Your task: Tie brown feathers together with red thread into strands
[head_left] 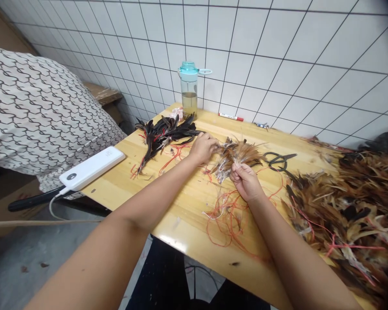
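Note:
My right hand point(246, 183) is closed in a pinch on a bunch of brown feathers point(245, 152) with pale, fluffy quill ends, over the wooden table point(177, 202). Just left of the bunch, my left hand point(203, 148) has its fingers curled together, their tips partly hidden; what they hold, if anything, I cannot make out. Beyond that hand lies a pile of black feathers point(168, 132) with red string around it. Tangled orange-red string point(228, 228) is spread on the table below my right hand.
Black-handled scissors point(280, 160) lie right of the bunch. A large heap of brown feathers point(352, 202) covers the table's right side. A bottle point(189, 92) and a red-capped marker point(230, 117) are by the tiled wall. A white power bank point(92, 168) sits at the left edge.

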The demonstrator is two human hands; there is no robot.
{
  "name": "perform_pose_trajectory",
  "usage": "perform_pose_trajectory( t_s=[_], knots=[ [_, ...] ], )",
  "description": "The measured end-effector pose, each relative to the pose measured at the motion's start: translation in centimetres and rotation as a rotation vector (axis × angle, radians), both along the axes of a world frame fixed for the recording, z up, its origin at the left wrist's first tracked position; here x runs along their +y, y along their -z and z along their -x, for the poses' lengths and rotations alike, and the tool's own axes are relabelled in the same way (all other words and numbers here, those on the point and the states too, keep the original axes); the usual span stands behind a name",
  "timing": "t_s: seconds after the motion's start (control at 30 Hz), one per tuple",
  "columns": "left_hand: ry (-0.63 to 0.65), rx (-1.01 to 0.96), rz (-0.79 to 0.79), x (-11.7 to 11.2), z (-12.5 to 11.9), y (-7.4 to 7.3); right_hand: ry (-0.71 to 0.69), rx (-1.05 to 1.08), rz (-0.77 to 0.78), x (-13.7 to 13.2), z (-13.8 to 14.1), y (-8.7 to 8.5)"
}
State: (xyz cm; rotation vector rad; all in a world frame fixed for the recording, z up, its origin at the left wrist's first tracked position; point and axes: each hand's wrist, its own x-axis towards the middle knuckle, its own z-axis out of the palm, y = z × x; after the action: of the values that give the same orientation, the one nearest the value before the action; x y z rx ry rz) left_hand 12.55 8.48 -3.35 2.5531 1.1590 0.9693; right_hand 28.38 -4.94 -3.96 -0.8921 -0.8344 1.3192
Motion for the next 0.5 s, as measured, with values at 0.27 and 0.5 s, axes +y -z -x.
perform_pose_trajectory(
  t_s=[0.27,0.5],
  knots=[
    [0.309,-0.269,0.252,-3.3,1.5,-2.5,0.063,-0.058,0.005,0.0,0.3,0.3],
    [0.464,-0.113,0.257,-4.7,1.0,-3.9,0.118,-0.089,0.003,0.0,0.4,0.2]
  ],
)
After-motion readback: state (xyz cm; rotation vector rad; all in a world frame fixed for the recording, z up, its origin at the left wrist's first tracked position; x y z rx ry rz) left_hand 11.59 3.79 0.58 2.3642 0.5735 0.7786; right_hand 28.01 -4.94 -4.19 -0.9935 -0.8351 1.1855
